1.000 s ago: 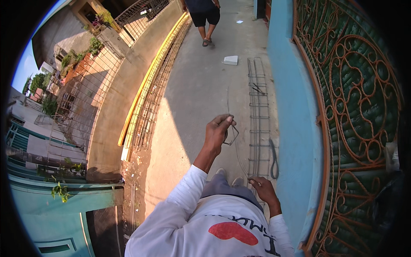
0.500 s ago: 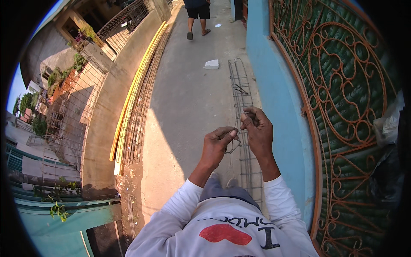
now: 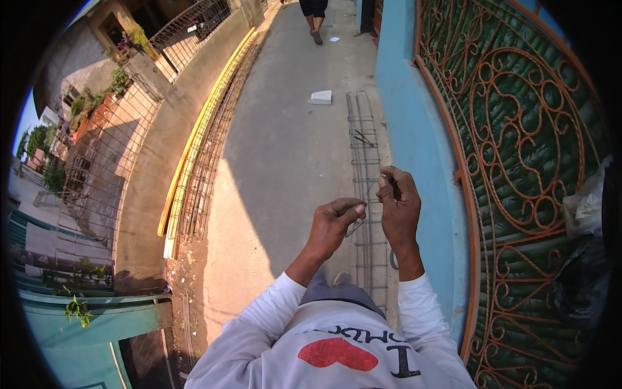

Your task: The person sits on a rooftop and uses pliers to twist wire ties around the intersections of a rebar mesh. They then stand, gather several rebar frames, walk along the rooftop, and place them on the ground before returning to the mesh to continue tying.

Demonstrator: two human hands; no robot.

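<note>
My left hand (image 3: 329, 224) is closed in a pinch, with a thin bent wire (image 3: 354, 228) between thumb and fingertips and hanging just below them. To its right and slightly higher, my right hand (image 3: 400, 209) is also closed, thumb pressed against the curled fingers. Whatever it grips is too thin to make out. Both hands are held above a long steel rebar cage (image 3: 364, 181) that lies on the pavement along the blue wall. On the cage's far part rests a small dark crossed piece (image 3: 364, 138), perhaps a tool.
The blue wall (image 3: 421, 155) and an ornate rust-coloured metal gate (image 3: 512, 129) stand on the right. A white block (image 3: 321, 97) lies on the lane ahead. Yellow lengths (image 3: 194, 152) and more rebar cages (image 3: 217, 139) line the left wall. A person (image 3: 315, 16) walks farther up.
My right hand has moved slightly right and away from my left, widening the gap between them. My left hand has shifted a little right. The person ahead has walked farther off.
</note>
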